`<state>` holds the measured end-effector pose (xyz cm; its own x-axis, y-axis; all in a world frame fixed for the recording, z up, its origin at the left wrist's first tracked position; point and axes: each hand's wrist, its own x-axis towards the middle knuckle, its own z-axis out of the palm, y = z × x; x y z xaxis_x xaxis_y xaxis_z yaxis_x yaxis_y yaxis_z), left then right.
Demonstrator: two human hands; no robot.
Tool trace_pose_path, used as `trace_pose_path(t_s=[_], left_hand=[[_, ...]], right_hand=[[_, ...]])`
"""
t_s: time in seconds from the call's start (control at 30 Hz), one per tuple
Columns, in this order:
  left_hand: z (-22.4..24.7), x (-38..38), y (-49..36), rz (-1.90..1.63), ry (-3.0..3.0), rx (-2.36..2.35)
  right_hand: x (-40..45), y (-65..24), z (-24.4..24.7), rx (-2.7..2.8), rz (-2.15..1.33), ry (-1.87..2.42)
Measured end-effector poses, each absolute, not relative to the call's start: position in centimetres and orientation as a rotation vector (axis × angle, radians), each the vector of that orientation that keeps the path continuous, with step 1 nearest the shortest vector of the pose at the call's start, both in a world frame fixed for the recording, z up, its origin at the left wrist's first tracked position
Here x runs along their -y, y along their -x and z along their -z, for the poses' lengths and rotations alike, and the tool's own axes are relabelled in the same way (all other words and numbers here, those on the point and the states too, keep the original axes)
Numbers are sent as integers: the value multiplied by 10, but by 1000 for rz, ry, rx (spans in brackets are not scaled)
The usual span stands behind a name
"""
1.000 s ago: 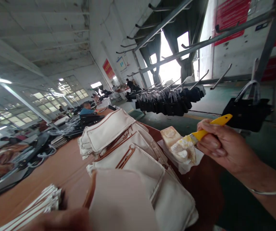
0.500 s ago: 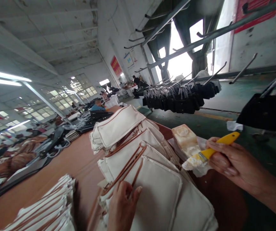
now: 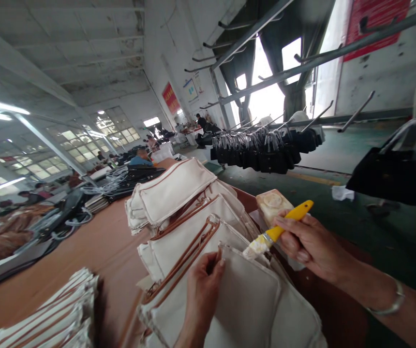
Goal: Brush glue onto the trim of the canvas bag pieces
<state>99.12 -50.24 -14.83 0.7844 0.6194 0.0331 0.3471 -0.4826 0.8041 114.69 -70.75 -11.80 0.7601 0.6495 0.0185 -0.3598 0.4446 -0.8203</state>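
My right hand (image 3: 304, 241) grips a yellow-handled paintbrush (image 3: 288, 220), its bristles coated with a pale, pasty substance. The bristle tip is close to the top edge of the nearest white panel (image 3: 247, 285), a flat stitched bag piece; I cannot tell whether it touches. My left hand (image 3: 205, 285) pinches the upper corner of that panel between thumb and fingers. Behind it lean more white bag pieces with brown edging (image 3: 179, 193), stacked in overlapping rows. Past my right hand, a smeared, pale plastic container (image 3: 273, 203) lies partly hidden.
A brown table (image 3: 121, 251) carries the stacks, with another pile of white pieces (image 3: 55, 314) at lower left. Black bags (image 3: 266, 152) hang from a metal rack on the right. Black straps and bags (image 3: 121, 181) lie farther back. People sit in the distance.
My right hand has brought the brush left, from the container to the nearest panel's edge. My left hand has moved up and right to the panel's corner and lifted it slightly.
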Motion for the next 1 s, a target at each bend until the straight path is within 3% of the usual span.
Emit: trace_pose_path(t_s=[0.13,0.7,0.87,1.0], left_hand=[[141,521,-982,-464,-1895,-566],[133,561,-977,-318,-1998,-392],[136,572,-970,-501,-2052,-350],[140,581,-966,-640,-2157,-316]], right_hand=[[698,-1145,111,504,-577,1027],[711,-1142,98,791,-422,1323],[715,-1150,94,671,-326,1274],[717,-1148,92,670,-447,1235]])
